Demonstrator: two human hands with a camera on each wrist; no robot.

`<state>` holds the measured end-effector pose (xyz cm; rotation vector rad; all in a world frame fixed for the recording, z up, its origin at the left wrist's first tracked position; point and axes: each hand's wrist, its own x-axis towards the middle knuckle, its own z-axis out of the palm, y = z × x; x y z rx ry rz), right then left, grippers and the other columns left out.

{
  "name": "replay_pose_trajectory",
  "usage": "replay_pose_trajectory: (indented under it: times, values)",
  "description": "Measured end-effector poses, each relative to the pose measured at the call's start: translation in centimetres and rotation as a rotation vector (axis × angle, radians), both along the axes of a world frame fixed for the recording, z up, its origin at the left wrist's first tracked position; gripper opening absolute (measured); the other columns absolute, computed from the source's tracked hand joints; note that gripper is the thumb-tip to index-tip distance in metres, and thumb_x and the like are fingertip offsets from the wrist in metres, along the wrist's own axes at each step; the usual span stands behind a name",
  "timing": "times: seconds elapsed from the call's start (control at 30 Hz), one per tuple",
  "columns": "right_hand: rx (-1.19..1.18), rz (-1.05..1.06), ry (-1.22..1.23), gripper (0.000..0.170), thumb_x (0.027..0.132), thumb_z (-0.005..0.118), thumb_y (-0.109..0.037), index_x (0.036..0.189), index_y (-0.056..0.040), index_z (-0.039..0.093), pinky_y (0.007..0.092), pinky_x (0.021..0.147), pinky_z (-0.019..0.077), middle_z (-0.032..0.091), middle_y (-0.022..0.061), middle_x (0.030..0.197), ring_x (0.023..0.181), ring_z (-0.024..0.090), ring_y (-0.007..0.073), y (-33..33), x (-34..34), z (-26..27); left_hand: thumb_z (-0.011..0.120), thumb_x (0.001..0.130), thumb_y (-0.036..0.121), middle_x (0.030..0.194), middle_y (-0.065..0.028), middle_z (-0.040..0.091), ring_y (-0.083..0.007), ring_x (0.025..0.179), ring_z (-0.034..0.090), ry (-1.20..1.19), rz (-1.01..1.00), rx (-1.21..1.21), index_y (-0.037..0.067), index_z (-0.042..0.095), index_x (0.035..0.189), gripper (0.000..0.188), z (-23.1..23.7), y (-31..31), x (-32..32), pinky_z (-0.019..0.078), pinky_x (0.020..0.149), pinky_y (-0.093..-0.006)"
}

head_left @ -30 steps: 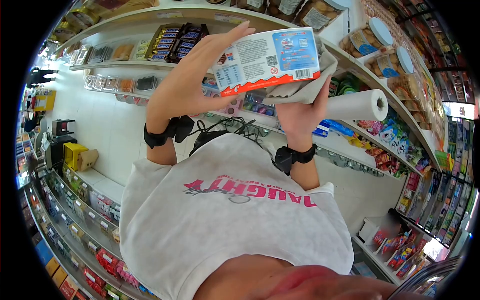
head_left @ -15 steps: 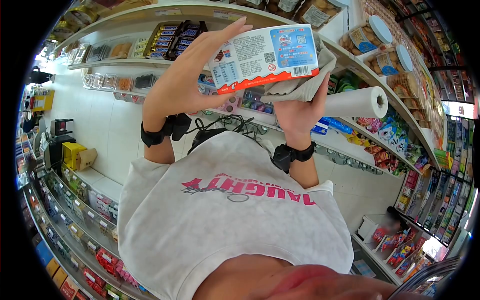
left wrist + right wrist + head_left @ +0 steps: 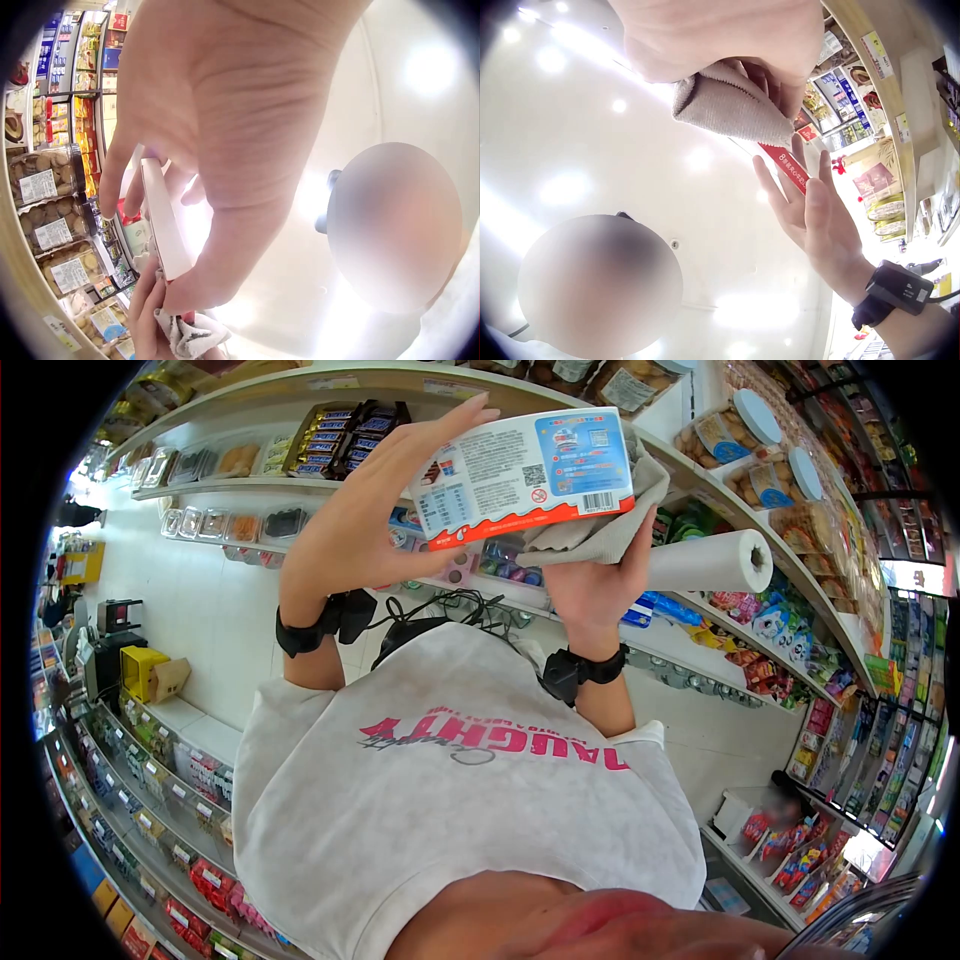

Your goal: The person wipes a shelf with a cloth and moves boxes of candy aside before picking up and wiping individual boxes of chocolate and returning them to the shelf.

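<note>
A white chocolate box [image 3: 500, 475] with a red wavy lower edge and a blue panel is held up in front of the chest. My left hand [image 3: 375, 510] grips its left end, fingers along the upper corner and thumb at the lower edge. A grey cloth [image 3: 590, 540] wraps the box's right end. My right hand [image 3: 595, 595] holds that cloth against the box, its fingers mostly hidden behind in the head view. In the right wrist view the cloth [image 3: 731, 105] is bunched in the curled fingers, and the box's red narrow side [image 3: 789, 166] runs toward the left hand.
A roll of clear plastic bags [image 3: 715, 563] lies beside the right hand. Shelves behind carry chocolate bars [image 3: 345, 438], lidded cookie jars [image 3: 735, 432] and small clear food tubs [image 3: 225, 523]. A yellow crate [image 3: 140, 672] stands on the floor at left.
Both hands and the box have shifted slightly up and to the left in the head view. The hold on the box and cloth looks the same.
</note>
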<state>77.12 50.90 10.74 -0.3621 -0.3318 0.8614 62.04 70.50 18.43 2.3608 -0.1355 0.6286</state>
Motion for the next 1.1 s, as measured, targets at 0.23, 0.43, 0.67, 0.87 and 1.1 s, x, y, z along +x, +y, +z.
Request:
replay_pose_trajectory:
  times: [0.23,0.43,0.67,0.87,1.1]
  values:
    - [-0.068,-0.004,-0.059,0.066,0.11,0.031,-0.056,0.162,-0.0158,0.031,0.0512,0.123,0.0259,0.038,0.0046,0.164,0.15,0.036,0.0263,-0.5,-0.5,0.7,0.082,0.066,0.006,0.157,-0.0121,0.051,-0.0348,0.128,0.053,-0.059,-0.019,0.017,0.005,0.033,0.162,0.107,0.1,-0.3,0.0,0.0402,0.111,-0.0407]
    - [0.101,0.052,-0.071,0.063,0.112,0.03,-0.051,0.162,-0.0129,0.03,0.0498,0.123,0.026,0.039,0.0053,0.163,0.149,0.037,0.0252,-0.6,-0.4,0.3,0.081,0.066,0.005,0.157,-0.013,0.05,-0.0356,0.129,0.053,-0.049,-0.023,0.016,0.004,0.032,0.161,0.107,0.4,-0.4,-0.2,0.0385,0.113,-0.0425]
    - [0.102,0.026,-0.084,0.062,0.113,0.029,-0.049,0.163,-0.0132,0.027,0.0508,0.123,0.0272,0.038,0.0063,0.163,0.149,0.038,0.0259,-0.7,-0.5,0.5,0.081,0.065,0.004,0.156,-0.0134,0.051,-0.0359,0.131,0.052,-0.065,-0.026,0.027,0.003,0.033,0.161,0.107,0.5,-0.5,-0.1,0.0372,0.115,-0.0431]
    - [0.052,-0.014,-0.103,0.062,0.113,0.028,-0.049,0.162,-0.0125,0.027,0.0511,0.123,0.0273,0.039,0.0071,0.162,0.149,0.038,0.0267,-0.8,-0.6,1.0,0.081,0.066,0.004,0.156,-0.0134,0.052,-0.036,0.132,0.052,-0.063,-0.034,0.032,0.004,0.034,0.161,0.106,0.6,-0.5,0.2,0.0368,0.115,-0.0431]
    - [-0.038,-0.04,-0.136,0.062,0.112,0.029,-0.052,0.163,-0.0165,0.03,0.0532,0.123,0.0247,0.039,0.0044,0.163,0.15,0.037,0.0269,-0.7,-0.5,0.9,0.081,0.067,0.006,0.156,-0.0136,0.051,-0.0366,0.13,0.052,-0.054,-0.029,0.011,0.004,0.035,0.16,0.105,0.6,-0.6,0.3,0.0374,0.115,-0.0429]
